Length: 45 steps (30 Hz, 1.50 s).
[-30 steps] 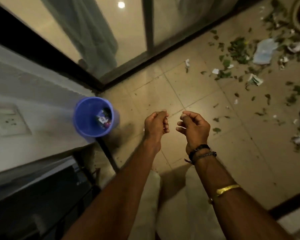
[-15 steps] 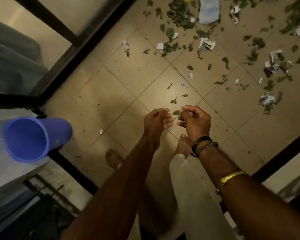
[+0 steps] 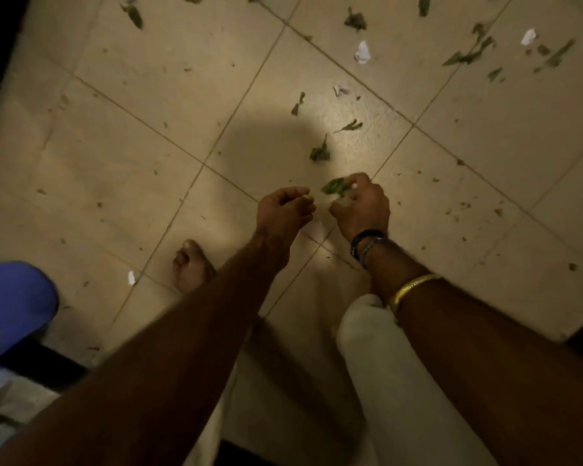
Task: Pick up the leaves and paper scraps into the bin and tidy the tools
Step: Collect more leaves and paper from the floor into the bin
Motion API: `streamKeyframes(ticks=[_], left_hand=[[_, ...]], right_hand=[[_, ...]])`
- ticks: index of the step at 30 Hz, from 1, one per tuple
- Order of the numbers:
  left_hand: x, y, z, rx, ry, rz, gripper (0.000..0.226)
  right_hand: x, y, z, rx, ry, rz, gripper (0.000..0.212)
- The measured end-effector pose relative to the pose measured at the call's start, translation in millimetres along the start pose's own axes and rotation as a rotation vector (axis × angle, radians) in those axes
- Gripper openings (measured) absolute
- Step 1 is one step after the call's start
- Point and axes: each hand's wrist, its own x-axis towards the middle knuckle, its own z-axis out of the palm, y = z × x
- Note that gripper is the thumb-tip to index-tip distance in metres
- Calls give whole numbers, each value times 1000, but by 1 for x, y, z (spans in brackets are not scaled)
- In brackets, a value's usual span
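Both arms reach down over the beige tiled floor (image 3: 148, 112). My right hand (image 3: 362, 205), with a dark wristband and a gold bangle, has its fingertips curled on a green leaf (image 3: 334, 188) lying on the tile. Just left of it, my left hand (image 3: 283, 210) hangs with loosely curled fingers and holds nothing. More leaves lie just beyond the hands, one (image 3: 320, 153) closest and another (image 3: 349, 126) further off. White paper scraps (image 3: 362, 52) lie farther up the floor. The blue bin (image 3: 11, 304) shows partly at the left edge.
My bare foot (image 3: 191, 264) and a white trouser leg (image 3: 384, 364) are below the hands. One small paper scrap (image 3: 132, 277) lies between the foot and the bin. Several leaves are strewn along the top right. A dark threshold runs along the lower left.
The view has dropped closer to the floor and the bin has slid to the left edge. My right hand has come down onto the leaf that lay between the hands.
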Motion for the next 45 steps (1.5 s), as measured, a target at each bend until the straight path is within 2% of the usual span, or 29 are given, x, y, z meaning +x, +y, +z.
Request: streamKeyframes(ticks=[3,6,7,11,14,17,20,22,27,30,32,33,36,38,40,42,45], left_hand=[[34,-16,3,-62,6,-14,16],[53,-24,5,-111,-17,-40,18],[56,-26,7,-113,-42,-50,20],[55,-19,20,-80,-148,-119,30],[45,-5,24,11,-118,-108,23],[43,5,15,-37,-16,-96,18],[49,15,1,-81,6,-54,14],[53,21,-7,-40,-14,1,16],[71,29,-21,17,-6,94,19],[77,28,-23,34,31,93,21],[78,30,-21,41,46,87,23],[78,31,-20,42,42,92,23],[73,37,-11,59,24,82,25],[68,43,-2,56,3,79,28],[63,52,9,67,-49,91,29],[59,63,16,-34,-66,36,29],[59,76,15,-210,-42,-5,26]], right_hand=[[28,18,31,-109,-1,-39,47],[42,25,43,-173,79,-130,25],[44,25,42,-121,92,-121,18],[27,8,26,282,-3,32,21],[11,-13,10,320,-116,-12,28],[19,-27,-9,346,-184,-5,37],[50,-33,-17,259,30,-61,27],[75,-34,-14,93,134,-107,30],[105,-35,15,-322,88,-305,49],[97,-28,35,-424,41,-516,22],[95,-22,40,-370,40,-518,23],[93,-22,40,-291,52,-452,23],[86,-37,30,182,42,-79,17],[70,-55,21,450,9,59,16],[55,-71,15,498,-16,18,15],[49,-81,8,408,-12,-73,14],[55,-89,-8,422,-162,-120,21]])
